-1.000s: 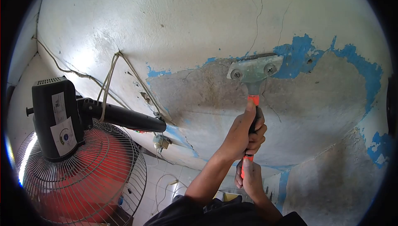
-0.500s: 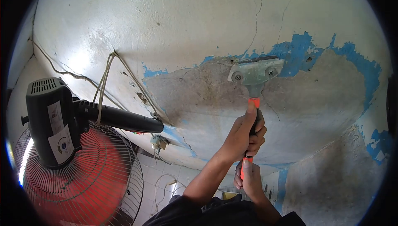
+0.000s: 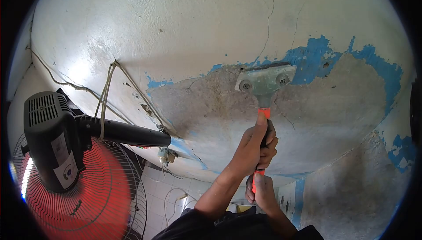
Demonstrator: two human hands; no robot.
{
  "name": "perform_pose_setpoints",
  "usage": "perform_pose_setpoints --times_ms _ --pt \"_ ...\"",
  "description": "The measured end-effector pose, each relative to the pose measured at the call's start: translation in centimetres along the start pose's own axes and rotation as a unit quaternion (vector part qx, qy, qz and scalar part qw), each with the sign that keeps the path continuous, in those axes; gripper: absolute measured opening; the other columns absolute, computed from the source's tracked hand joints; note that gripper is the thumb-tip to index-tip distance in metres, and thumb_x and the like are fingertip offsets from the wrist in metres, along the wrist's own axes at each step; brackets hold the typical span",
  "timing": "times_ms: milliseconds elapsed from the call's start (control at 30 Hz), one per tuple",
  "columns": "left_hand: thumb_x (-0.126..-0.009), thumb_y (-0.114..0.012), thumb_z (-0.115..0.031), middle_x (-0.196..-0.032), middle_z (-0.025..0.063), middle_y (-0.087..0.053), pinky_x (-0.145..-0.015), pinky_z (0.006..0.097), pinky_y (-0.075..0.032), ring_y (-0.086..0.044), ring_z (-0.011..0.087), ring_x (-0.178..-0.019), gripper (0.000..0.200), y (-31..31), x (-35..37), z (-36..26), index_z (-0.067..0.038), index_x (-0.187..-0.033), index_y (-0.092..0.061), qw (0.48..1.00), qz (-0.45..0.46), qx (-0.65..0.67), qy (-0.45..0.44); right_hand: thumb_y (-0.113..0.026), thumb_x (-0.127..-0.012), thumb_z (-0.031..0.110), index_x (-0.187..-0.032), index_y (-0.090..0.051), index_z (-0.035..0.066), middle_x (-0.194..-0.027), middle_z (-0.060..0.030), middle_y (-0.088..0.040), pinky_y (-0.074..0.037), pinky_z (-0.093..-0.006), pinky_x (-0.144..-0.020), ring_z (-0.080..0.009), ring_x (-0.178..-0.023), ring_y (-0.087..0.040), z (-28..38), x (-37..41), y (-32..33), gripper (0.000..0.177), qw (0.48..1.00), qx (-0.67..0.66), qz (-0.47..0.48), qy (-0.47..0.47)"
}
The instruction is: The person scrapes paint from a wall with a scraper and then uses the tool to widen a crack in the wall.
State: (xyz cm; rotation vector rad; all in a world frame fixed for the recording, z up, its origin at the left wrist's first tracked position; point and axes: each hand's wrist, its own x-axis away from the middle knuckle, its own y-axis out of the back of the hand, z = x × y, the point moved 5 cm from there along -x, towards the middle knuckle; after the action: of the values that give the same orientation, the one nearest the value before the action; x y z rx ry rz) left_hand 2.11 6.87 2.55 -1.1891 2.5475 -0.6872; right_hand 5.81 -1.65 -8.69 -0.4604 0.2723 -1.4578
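A wide wall scraper (image 3: 266, 83) with two screws in its grey, dust-coated head lies against the wall. Its blade edge meets the border of the peeling cream paint and the blue layer (image 3: 307, 59) beneath. My left hand (image 3: 252, 145) wraps round the upper part of the orange-and-black handle, its thumb laid along it. Lower down, my right hand (image 3: 263, 191) closes round the orange end of the same handle. Bare grey plaster (image 3: 211, 99) spreads below the blade, partly behind the tool.
A black fan with a red blade area and wire guard (image 3: 74, 196) stands at the left, its black pole (image 3: 132, 133) reaching toward the wall. A cord (image 3: 107, 90) hangs from the wall to the pole. An electrical fitting (image 3: 166, 155) sits low on the wall, above white floor tiles (image 3: 154, 191).
The scraper and both hands have shifted slightly left and down in view, with the blade a little lower against the paint border. The view itself has moved slightly.
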Motion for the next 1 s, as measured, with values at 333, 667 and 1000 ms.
perform_pose_setpoints --times_ms 333,667,1000 --pt "-0.098 -0.028 -0.061 -0.052 -0.0067 -0.023 -0.035 0.0219 -0.015 -0.019 0.0030 -0.041 0.053 0.6 0.4 0.4 -0.013 -0.075 -0.034 1.000 -0.021 -0.006 0.001 -0.043 -0.101 0.039 -0.071 -0.045 0.004 -0.052 -0.0008 -0.042 -0.036 -0.0257 -0.043 -0.0094 -0.043 -0.041 -0.6 0.1 -0.1 0.045 1.000 -0.004 0.015 -0.016" --pt "-0.098 -0.028 -0.060 -0.052 -0.0069 -0.024 -0.034 0.0210 -0.016 -0.019 0.0027 -0.041 0.053 0.6 0.7 0.0 -0.013 -0.074 -0.035 0.999 -0.023 -0.019 -0.019 -0.044 -0.100 0.041 -0.072 -0.044 0.004 -0.052 -0.0009 -0.041 -0.035 -0.0254 -0.043 -0.0093 -0.042 -0.040 -0.7 0.0 -0.3 0.046 0.999 -0.010 0.035 -0.021" --pt "-0.098 -0.026 -0.061 -0.052 -0.0067 -0.023 -0.035 0.0216 -0.016 -0.018 0.0032 -0.040 0.053 0.5 0.4 -0.7 -0.013 -0.075 -0.034 1.000 -0.019 -0.015 -0.012 -0.043 -0.101 0.039 -0.072 -0.044 0.004 -0.052 -0.0010 -0.041 -0.035 -0.0259 -0.043 -0.0093 -0.042 -0.040 -0.4 -0.4 -0.5 0.046 1.000 0.008 0.019 -0.018"
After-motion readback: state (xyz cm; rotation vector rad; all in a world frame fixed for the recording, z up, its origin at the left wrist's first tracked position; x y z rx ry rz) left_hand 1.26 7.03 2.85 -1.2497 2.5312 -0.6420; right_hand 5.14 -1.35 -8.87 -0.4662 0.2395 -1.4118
